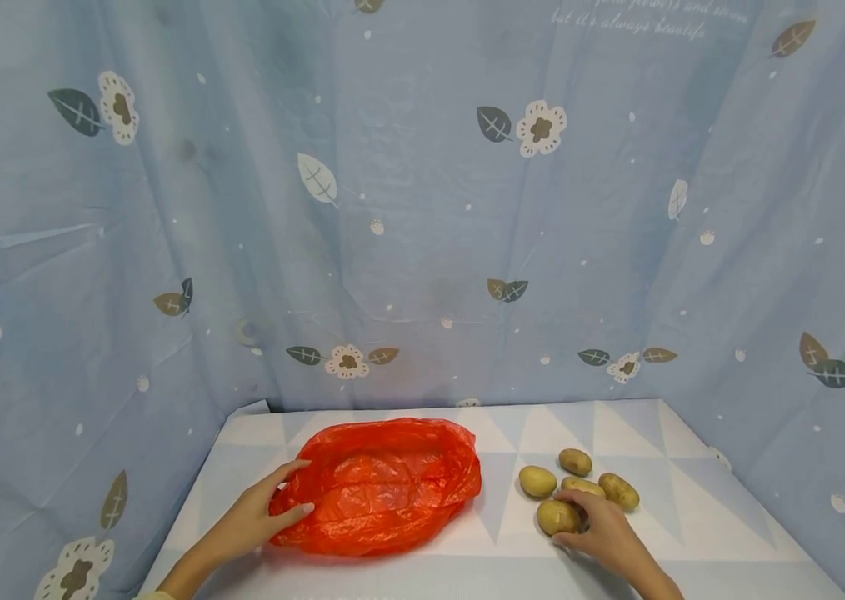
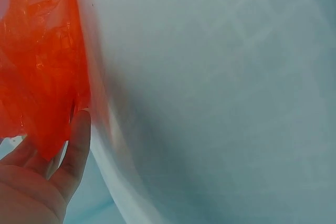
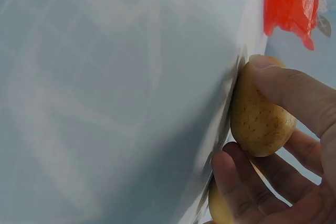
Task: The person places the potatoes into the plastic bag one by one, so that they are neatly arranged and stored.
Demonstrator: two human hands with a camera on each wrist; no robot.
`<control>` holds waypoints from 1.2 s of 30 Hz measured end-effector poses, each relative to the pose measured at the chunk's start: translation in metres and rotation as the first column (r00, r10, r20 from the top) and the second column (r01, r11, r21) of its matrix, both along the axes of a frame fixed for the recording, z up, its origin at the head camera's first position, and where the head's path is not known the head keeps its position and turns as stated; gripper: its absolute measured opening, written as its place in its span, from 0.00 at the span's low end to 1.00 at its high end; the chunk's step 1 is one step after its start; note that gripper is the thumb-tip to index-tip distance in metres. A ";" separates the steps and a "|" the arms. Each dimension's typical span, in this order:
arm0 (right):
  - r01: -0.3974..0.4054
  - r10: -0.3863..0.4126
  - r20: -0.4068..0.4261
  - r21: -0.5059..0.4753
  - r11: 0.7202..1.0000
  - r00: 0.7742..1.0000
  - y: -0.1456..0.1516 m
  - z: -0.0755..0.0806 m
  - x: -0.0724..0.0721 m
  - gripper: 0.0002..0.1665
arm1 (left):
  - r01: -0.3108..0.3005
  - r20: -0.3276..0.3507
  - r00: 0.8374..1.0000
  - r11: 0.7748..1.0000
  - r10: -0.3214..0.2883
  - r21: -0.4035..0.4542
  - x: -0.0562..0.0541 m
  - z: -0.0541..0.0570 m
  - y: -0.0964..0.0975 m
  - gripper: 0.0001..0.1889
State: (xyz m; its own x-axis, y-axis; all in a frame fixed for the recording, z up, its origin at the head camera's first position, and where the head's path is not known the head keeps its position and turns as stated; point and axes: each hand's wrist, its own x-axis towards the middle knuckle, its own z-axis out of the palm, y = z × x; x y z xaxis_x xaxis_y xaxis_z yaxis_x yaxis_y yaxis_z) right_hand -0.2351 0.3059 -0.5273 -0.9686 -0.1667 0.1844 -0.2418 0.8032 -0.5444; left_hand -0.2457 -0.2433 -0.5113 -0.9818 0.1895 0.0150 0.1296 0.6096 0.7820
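Observation:
A red plastic bag point(image 1: 377, 492) lies spread on the table with its mouth open upward. My left hand point(image 1: 261, 508) rests against the bag's left end, thumb and forefinger spread apart along it. In the left wrist view the bag point(image 2: 42, 61) hangs between the thumb and the other fingers of that hand point(image 2: 39, 182). On the right side, my right hand point(image 1: 606, 533) grips a yellow-brown potato point(image 1: 557, 517). The right wrist view shows the thumb laid over this potato point(image 3: 262, 114), with fingers on its other side. Several more potatoes point(image 1: 537, 482) lie close around it.
The table point(image 1: 497, 575) has a pale cloth with a triangle pattern. Blue curtains point(image 1: 422, 208) printed with leaves and flowers enclose its back and both sides. A strip of tabletop separates the bag from the potatoes.

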 end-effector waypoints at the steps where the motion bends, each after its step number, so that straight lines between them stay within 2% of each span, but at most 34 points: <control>1: 0.005 -0.005 0.001 -0.001 1.000 1.000 -0.001 0.000 0.000 0.35 | 0.000 0.002 1.000 1.000 0.000 0.000 0.000 0.000 0.000 0.37; 6: 0.051 -0.051 0.011 0.000 0.999 0.999 -0.004 -0.002 -0.002 0.34 | -0.006 0.019 1.000 1.000 0.005 0.001 0.001 -0.002 0.000 0.38; 14: 0.032 -0.032 0.001 0.000 0.999 0.999 -0.005 0.001 -0.006 0.33 | -0.009 -0.002 1.000 1.000 0.009 -0.009 -0.003 -0.001 0.002 0.38; 20: 0.065 -0.065 0.001 -0.038 0.997 0.998 -0.008 0.006 -0.008 0.35 | -0.006 0.004 1.000 1.000 0.006 -0.018 -0.001 0.001 0.003 0.38; 28: 0.117 -0.117 -0.032 0.011 0.993 0.993 -0.014 0.011 -0.008 0.39 | -0.006 0.026 1.000 1.000 0.006 -0.009 0.002 -0.002 0.003 0.39; 36: 0.096 -0.097 -0.081 -0.017 0.995 0.992 -0.021 0.021 -0.009 0.37 | -0.009 0.015 1.000 1.000 0.009 0.001 -0.002 -0.002 0.002 0.39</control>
State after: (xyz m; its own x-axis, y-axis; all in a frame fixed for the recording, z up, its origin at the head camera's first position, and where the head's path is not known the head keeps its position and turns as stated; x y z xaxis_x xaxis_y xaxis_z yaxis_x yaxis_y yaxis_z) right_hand -0.2439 0.2845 -0.5059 -0.9617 -0.0700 0.2650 -0.2073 0.8181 -0.5364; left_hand -0.2480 -0.2416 -0.5135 -0.9835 0.1808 0.0001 0.1122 0.6094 0.7849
